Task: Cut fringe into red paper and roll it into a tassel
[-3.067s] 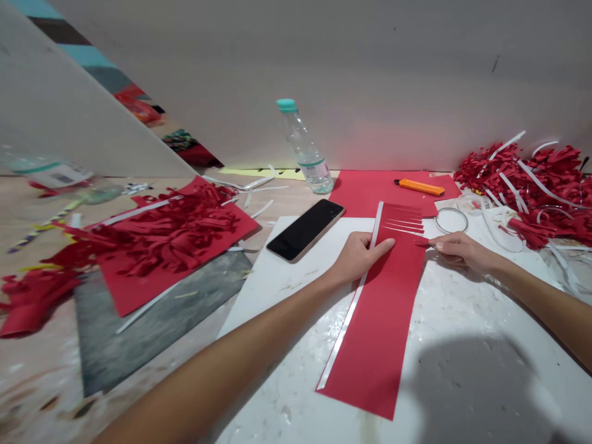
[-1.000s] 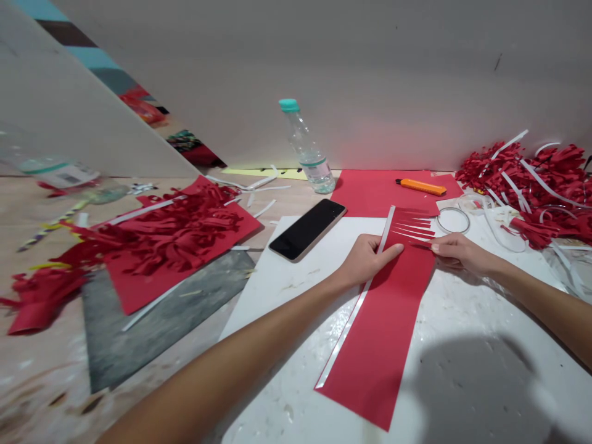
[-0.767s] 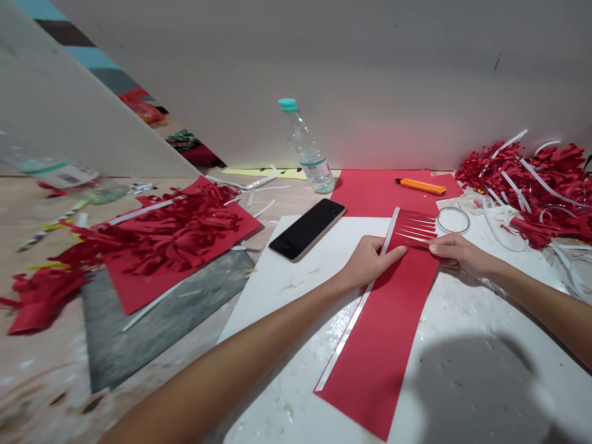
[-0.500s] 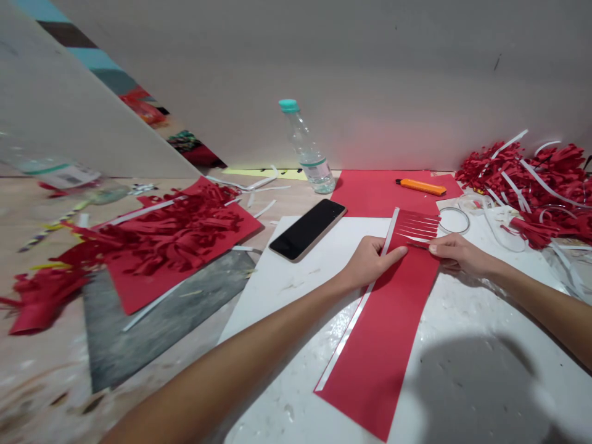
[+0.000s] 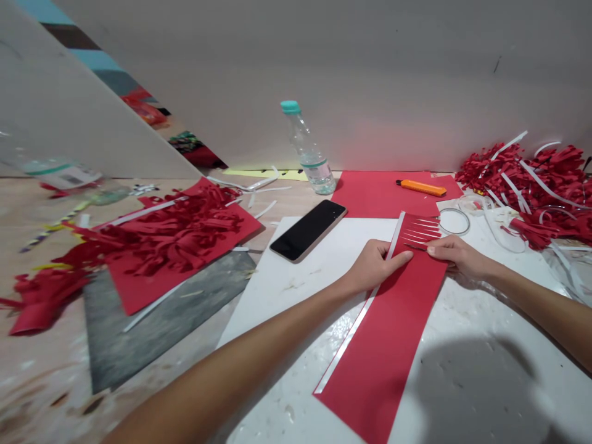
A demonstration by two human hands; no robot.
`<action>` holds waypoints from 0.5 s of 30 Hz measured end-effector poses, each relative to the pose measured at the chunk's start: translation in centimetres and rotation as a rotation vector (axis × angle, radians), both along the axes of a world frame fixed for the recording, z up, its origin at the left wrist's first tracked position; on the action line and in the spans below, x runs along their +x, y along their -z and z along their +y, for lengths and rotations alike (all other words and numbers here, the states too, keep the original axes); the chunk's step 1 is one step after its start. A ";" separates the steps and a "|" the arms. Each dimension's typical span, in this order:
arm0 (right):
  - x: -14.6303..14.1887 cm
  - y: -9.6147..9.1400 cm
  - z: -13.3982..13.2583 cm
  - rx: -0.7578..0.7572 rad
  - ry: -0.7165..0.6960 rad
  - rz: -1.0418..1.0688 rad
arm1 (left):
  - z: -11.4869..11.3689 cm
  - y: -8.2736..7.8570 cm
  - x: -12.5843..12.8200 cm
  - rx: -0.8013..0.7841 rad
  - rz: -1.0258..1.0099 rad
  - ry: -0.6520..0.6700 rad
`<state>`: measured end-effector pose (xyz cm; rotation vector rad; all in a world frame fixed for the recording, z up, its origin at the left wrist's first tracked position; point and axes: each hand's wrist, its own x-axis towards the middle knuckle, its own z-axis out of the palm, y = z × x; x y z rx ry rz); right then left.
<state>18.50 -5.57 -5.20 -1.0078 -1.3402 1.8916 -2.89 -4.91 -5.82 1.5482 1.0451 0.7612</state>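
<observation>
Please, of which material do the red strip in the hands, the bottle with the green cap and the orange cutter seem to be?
Red strip: matte, perhaps thick paper or thin foam; even colour, clean slits.
Bottle: clear, glossy, most likely plastic; see-through wall with highlights.
Orange cutter: body probably smooth plastic, judging by its uniform bright colour.

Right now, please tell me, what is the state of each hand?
Left hand: closed, holding the red strip by its white-banded edge.
Right hand: closed on a thin dark tool; its exact kind cannot be told.
</observation>
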 end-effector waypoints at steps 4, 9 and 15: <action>-0.1 -0.2 0.0 -0.004 -0.015 0.001 | -0.2 -0.1 0.1 -0.028 -0.006 0.018; -0.1 -0.2 -0.2 -0.005 -0.013 -0.024 | -0.5 -0.2 0.3 -0.042 -0.012 0.019; 0.1 -0.6 -0.1 0.012 0.013 -0.024 | -0.4 -0.1 0.0 -0.068 -0.050 0.037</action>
